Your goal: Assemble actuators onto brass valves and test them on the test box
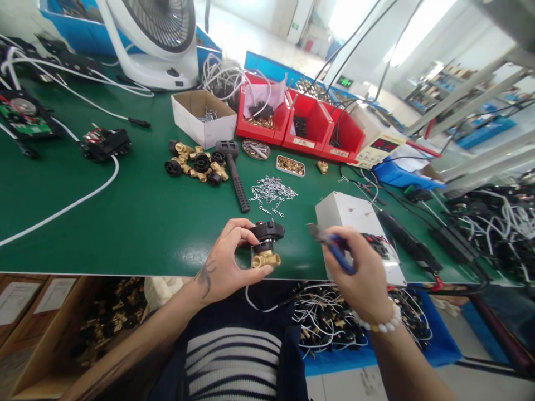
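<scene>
My left hand (pixel 229 256) grips a brass valve (pixel 266 259) with a black actuator head (pixel 267 230) on top, close to the table's front edge. A white cable runs down from this assembly. To the right, my right hand (pixel 359 267) is wrapped round blue-handled pliers (pixel 340 253), their metal jaws pointing left toward the valve but apart from it. Motion blurs the pliers a little. Beyond the valve lies a loose pile of silver spring clips (pixel 272 191). Next to my right hand stands a white box (pixel 355 214) with switches on it.
A black hammer (pixel 234 175) lies beside several brass fittings (pixel 198 161). Behind are a white carton (pixel 203 120), red bins (pixel 307 125), a tin of small brass parts (pixel 290 165) and a fan (pixel 159 44). A black electric screwdriver (pixel 412 239) lies at right; a blue crate (pixel 334 356) stands below.
</scene>
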### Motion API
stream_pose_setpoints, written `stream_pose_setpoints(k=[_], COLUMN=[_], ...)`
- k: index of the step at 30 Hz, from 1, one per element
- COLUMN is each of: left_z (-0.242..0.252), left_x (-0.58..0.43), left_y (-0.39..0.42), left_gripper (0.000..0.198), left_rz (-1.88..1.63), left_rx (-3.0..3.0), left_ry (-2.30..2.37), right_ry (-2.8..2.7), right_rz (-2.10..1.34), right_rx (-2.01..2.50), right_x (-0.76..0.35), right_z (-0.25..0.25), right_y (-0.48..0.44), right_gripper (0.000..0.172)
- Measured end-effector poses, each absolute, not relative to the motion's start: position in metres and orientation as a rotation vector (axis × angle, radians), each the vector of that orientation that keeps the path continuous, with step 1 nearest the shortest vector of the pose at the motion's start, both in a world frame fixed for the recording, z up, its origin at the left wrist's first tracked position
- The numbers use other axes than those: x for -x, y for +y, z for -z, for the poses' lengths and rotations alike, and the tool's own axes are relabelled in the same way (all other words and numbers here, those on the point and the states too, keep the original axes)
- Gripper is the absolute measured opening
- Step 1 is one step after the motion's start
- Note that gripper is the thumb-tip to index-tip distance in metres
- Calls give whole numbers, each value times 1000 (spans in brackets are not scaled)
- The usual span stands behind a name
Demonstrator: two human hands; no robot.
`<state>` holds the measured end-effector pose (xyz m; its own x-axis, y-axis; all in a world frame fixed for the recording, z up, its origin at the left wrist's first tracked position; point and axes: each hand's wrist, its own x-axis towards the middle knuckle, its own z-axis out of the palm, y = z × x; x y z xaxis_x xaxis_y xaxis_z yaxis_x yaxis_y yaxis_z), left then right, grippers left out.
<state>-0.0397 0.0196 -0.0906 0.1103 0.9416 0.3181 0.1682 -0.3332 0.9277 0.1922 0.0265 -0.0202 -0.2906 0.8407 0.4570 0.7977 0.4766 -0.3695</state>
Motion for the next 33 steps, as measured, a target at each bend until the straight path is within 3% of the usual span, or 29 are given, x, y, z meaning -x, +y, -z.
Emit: stream_pose_setpoints(k=[3, 8, 12, 17, 23, 28, 33], left_z=[90, 91, 92, 91, 89, 88, 92], left_x=[40, 40, 39, 39, 39, 39, 38], left_y=[19, 19, 20, 20, 20, 21, 22], left_gripper=[34, 34, 33, 33, 32, 33, 34], left_rz=[-1291, -1281, -1320, -1285, -1306, -1272, -1296], left_rx=[-1634, -1653, -1670, -1646, -1655, -1645, -1665], left_ry=[1107, 1126, 1129, 1132, 1127, 1144, 1130], right_ry=[-1937, -2408, -1917, -2472, -1914, -2499, -2017], right_rz=[38, -36, 158, 49, 200, 86, 225], right_rx=[1286, 1296, 1249, 1258, 1187, 1256, 1169], right_x=[-188, -185, -188, -187, -188, -186, -186], right_z=[22, 21, 23, 25, 21, 20, 14], right_y=[26, 30, 30, 33, 33, 36, 34], right_gripper=[15, 18, 16, 18, 19, 22, 18])
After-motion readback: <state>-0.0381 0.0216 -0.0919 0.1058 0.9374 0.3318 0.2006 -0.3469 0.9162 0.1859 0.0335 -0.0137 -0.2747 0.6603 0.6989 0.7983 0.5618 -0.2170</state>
